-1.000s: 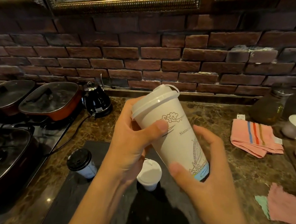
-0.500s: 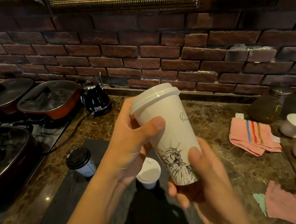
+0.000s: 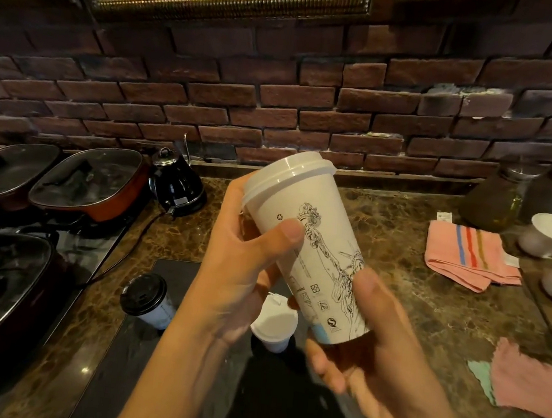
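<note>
White paper printed with a line drawing of a statue makes up the tall cup, which is held in the air above the far half of the dark mat on the marble counter. The cup is tilted, its top leaning to the left and away from the person. A pale plastic lid covers its rim and looks level all round on the side that shows.

The left hand grips the upper wall just under the lid, with the thumb lying across the front and the fingers wrapped behind. The right hand cradles the base, its thumb pressed on the drawing and its fingers curled under the bottom.

Two smaller cups stand below. A white-lidded cup is on the mat right under the tall one, and a black-lidded cup stands at the mat's left edge. A black kettle sits beyond the mat's far left corner, and a striped pink towel lies well off to the mat's right.

As a judgement, the capping seems done, since the lid appears seated and nothing loose lies near the hands. The two-handed hold on a tilted cup suggests the person is checking it over. What is left is probably a last press on the lid if it needs one, then setting the cup upright on the mat beside the other two. Whether the cup holds liquid cannot be told.
</note>
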Demonstrator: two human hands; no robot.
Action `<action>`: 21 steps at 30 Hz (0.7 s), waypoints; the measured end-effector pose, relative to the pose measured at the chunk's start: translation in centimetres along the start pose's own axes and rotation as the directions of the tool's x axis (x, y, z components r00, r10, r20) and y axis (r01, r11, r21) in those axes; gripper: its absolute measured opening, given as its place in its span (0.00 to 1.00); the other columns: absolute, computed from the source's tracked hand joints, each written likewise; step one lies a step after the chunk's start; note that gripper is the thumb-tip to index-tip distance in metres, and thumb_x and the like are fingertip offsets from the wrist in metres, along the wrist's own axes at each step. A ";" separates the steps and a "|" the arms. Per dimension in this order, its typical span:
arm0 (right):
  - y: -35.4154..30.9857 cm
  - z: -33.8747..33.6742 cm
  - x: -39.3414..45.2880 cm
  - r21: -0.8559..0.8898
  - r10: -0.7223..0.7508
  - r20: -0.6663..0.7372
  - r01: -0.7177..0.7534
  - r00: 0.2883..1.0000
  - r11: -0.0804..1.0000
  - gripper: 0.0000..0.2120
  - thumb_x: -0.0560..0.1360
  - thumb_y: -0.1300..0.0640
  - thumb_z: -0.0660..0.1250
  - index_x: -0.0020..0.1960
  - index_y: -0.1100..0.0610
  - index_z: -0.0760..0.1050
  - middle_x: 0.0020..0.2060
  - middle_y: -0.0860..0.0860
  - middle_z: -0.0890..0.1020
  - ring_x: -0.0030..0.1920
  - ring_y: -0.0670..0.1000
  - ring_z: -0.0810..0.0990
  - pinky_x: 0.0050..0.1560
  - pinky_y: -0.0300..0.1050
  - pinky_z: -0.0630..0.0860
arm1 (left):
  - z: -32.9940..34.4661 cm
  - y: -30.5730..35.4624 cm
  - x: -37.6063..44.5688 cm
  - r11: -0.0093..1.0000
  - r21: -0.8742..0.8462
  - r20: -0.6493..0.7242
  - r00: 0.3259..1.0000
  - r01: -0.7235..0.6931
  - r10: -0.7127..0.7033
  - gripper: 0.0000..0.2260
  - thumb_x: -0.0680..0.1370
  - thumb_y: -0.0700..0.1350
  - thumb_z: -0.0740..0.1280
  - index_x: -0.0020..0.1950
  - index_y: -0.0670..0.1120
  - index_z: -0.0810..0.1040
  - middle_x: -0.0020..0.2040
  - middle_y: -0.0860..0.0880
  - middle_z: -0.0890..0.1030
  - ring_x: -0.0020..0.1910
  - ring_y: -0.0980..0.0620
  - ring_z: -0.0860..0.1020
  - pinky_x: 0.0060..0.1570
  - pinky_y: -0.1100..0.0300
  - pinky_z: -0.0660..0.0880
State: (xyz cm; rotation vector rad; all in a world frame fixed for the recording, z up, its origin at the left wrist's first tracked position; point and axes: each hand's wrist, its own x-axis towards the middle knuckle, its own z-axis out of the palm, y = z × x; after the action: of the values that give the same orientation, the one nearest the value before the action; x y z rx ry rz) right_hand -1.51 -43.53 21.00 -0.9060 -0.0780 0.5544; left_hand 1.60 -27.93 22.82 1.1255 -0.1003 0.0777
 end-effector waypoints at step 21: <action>-0.5 -0.4 -0.1 -0.524 -0.194 -0.178 0.074 0.965 0.848 0.24 0.64 0.39 0.74 0.58 0.38 0.72 0.47 0.39 0.82 0.34 0.52 0.84 0.27 0.43 0.80 | -0.7 -0.2 0.1 0.991 0.132 -0.002 1.000 -0.027 0.028 0.24 0.65 0.42 0.76 0.59 0.54 0.77 0.51 0.51 0.83 0.52 0.48 0.83 0.47 0.49 0.82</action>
State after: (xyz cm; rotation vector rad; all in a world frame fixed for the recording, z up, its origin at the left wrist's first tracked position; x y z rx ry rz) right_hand -1.26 -44.11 21.15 -1.4725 -0.0863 0.2932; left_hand 1.72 -27.35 22.32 1.2562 -0.1087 0.1125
